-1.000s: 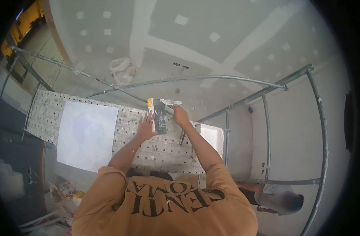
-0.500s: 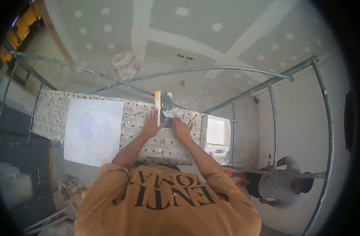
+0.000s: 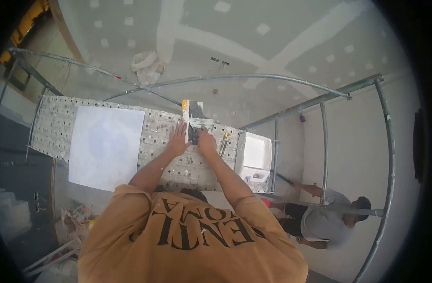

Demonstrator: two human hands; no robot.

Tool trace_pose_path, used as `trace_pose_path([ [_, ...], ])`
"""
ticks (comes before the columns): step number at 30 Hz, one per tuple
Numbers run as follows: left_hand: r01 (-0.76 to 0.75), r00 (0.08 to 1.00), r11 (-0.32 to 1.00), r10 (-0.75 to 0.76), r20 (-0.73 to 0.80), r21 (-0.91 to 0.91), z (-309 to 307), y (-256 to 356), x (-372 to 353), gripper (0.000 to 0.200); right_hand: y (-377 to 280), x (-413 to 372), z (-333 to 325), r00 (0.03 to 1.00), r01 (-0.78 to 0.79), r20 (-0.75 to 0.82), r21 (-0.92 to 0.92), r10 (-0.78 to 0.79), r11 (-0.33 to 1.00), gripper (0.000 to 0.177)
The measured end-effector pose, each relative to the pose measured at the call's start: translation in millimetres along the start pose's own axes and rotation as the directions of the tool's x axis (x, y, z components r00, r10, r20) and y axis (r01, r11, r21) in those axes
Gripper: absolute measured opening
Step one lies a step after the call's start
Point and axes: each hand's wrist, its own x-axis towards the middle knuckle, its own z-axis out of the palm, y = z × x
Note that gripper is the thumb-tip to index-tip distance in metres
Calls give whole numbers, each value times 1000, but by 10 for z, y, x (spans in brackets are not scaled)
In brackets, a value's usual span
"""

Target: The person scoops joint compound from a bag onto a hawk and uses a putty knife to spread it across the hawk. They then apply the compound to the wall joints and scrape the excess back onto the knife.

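My left hand (image 3: 178, 140) lies with its fingers stretched along the left side of a long, narrow tool (image 3: 196, 110). That tool has a dark face, a pale side and a yellow corner, and white compound is smeared on it; I cannot make out its exact kind. My right hand (image 3: 207, 143) is closed on a putty knife (image 3: 205, 123), most of whose handle is hidden. The knife's wide, compound-coated blade lies across the dark face. Just right of this hand, a small yellow-handled tool (image 3: 224, 143) rests on the perforated plank (image 3: 161, 162).
On the plank, a white sheet (image 3: 106, 146) lies left and a white tub (image 3: 255, 155) stands right. Scaffold rails (image 3: 253, 76) surround the plank. Beyond them is a bag (image 3: 146, 67) near the wall. A co-worker (image 3: 326, 221) is below right.
The view has shifted, so the plank and its things appear farther up and left. My right hand and knife have moved slightly left across the dark tool. The co-worker's arm now reaches toward the scaffold.
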Motion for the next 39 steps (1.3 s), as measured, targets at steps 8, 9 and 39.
trace_pose_path([
  [8, 11, 1000, 1000, -11, -19, 18, 35, -1, 17, 98, 30, -29, -47, 994, 76, -76, 21, -74, 997, 37],
  [9, 21, 1000, 1000, -21, 9, 1, 16, 13, 26, 98, 30, 106, -59, 992, 69, -106, 15, -67, 997, 36],
  [39, 64, 998, 998, -64, 22, -10, 32, 42, 23, 98, 316, 901, -38, 987, 148, -81, 108, -139, 983, 24],
])
